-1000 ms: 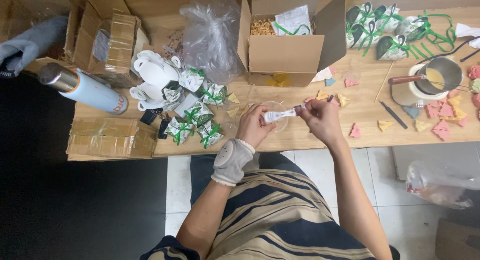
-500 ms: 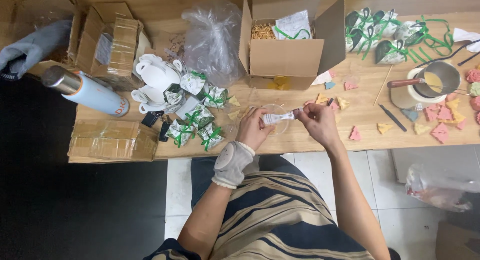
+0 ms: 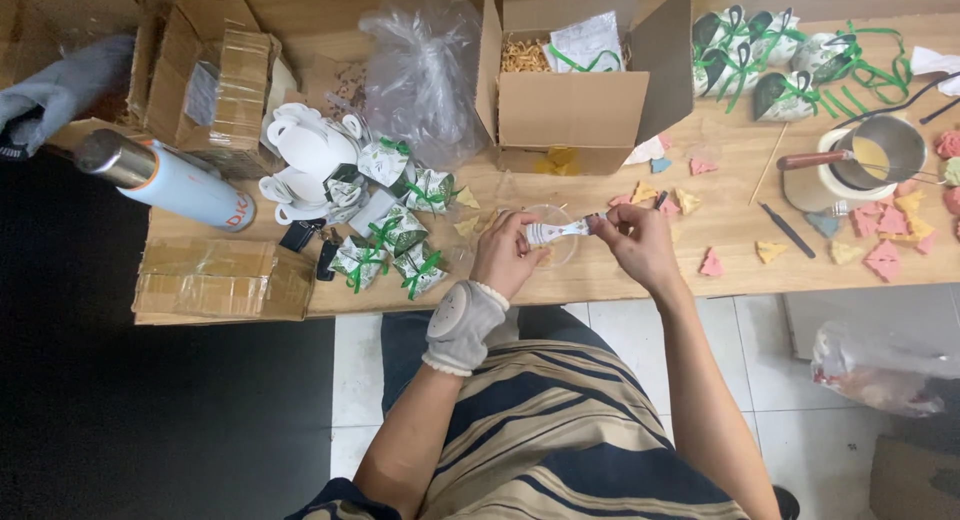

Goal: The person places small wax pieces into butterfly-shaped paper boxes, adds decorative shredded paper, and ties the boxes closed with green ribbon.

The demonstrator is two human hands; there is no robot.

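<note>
Pinching a small white tube [image 3: 556, 230] between our left hand [image 3: 505, 255] and right hand [image 3: 640, 242], we grip each end. It looks light and soft, so we judge the ends safest.

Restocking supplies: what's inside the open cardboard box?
The cardboard box shows tan shredded filler, a white packet and green ribbon; its front wall hides anything lower.
</note>
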